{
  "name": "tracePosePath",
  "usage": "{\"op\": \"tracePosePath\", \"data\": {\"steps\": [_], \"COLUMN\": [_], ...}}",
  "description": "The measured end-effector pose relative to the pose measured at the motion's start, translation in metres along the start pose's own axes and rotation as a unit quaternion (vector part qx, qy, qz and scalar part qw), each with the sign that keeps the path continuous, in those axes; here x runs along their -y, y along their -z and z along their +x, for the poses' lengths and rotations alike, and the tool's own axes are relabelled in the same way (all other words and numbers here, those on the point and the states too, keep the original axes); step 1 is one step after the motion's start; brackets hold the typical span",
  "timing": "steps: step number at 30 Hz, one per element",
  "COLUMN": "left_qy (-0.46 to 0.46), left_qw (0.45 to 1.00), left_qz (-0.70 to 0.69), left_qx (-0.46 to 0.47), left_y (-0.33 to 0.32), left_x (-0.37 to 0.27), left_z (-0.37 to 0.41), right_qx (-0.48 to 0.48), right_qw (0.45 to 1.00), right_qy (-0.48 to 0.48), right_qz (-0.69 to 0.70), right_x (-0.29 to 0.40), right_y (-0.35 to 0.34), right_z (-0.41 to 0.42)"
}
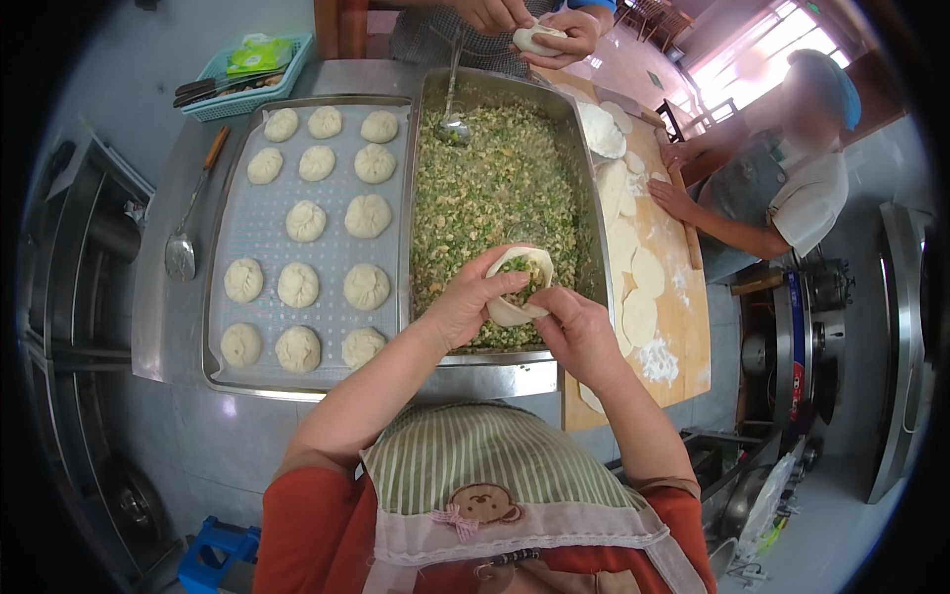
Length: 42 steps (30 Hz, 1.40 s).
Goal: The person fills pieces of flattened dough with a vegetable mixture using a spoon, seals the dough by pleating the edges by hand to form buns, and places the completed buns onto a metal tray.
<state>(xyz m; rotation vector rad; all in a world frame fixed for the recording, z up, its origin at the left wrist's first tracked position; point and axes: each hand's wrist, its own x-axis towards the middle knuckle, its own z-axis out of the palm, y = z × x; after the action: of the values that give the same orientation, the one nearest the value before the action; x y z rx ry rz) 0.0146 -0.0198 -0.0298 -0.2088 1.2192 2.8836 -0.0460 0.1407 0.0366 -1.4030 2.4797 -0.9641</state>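
My left hand (471,297) cradles a round dough wrapper (510,308) with green chopped filling in it, its thumb reaching over the filling. The fingers of my right hand (579,327) pinch the wrapper's near right edge. Both hands are above the near end of a deep steel pan of chopped green filling (497,193). A metal ladle (453,128) rests in the pan's far left part. Left of the pan, a lined tray (260,208) bears several pleated buns (367,286).
At right, a floured wooden board (683,341) holds flat dough rounds (640,318); a person (772,163) there has both hands on a rolling pin (686,215). Across the table, another person's hands (545,37) hold a bun. A spatula (180,252) and a teal basket (293,78) lie left.
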Motion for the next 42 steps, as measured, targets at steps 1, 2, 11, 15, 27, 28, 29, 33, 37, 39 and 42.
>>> {"op": "tracePosePath", "data": {"steps": [1, 2, 11, 15, 27, 28, 29, 33, 37, 39, 42], "left_qy": [0.007, 0.013, -0.006, 0.002, -0.018, -0.033, -0.047, -0.044, -0.022, 0.004, 0.003], "left_qw": [1.0, 0.998, 0.997, 0.996, 0.999, 0.995, 0.986, 0.971, 0.999, 1.0, 0.999], "left_qz": [-0.028, -0.057, -0.073, -0.088, 0.028, 0.094, 0.159, 0.224, 0.036, 0.014, 0.047], "left_qx": [0.002, 0.003, -0.009, 0.003, 0.02, 0.028, 0.036, 0.067, 0.027, 0.02, 0.018], "left_y": [0.001, 0.002, 0.004, 0.004, 0.01, 0.01, 0.01, 0.004, -0.007, -0.003, 0.001], "left_x": [0.0, 0.0, 0.003, -0.004, -0.008, -0.008, -0.008, -0.02, -0.04, -0.019, -0.006], "left_z": [-0.001, -0.001, 0.001, -0.004, -0.003, -0.002, -0.001, 0.002, -0.002, 0.0, 0.002], "right_qx": [0.024, 0.049, 0.039, 0.089, 0.086, 0.091, 0.096, 0.076, 0.012, 0.02, 0.086], "right_qw": [0.997, 0.986, 0.997, 0.993, 0.991, 0.987, 0.982, 0.992, 0.999, 0.995, 0.994], "right_qy": [-0.077, -0.154, 0.057, -0.064, 0.067, 0.1, 0.133, 0.085, -0.009, 0.087, -0.051], "right_qz": [0.018, 0.035, -0.043, -0.043, -0.072, -0.084, -0.096, -0.058, 0.036, -0.049, -0.045], "right_x": [0.01, 0.015, 0.003, 0.018, 0.012, 0.007, 0.004, 0.008, 0.01, 0.006, 0.015], "right_y": [0.006, 0.009, 0.0, 0.011, 0.011, 0.01, 0.009, 0.01, 0.019, 0.014, 0.018], "right_z": [0.002, 0.003, 0.0, 0.012, 0.017, 0.015, 0.013, 0.01, 0.011, 0.01, 0.013]}}
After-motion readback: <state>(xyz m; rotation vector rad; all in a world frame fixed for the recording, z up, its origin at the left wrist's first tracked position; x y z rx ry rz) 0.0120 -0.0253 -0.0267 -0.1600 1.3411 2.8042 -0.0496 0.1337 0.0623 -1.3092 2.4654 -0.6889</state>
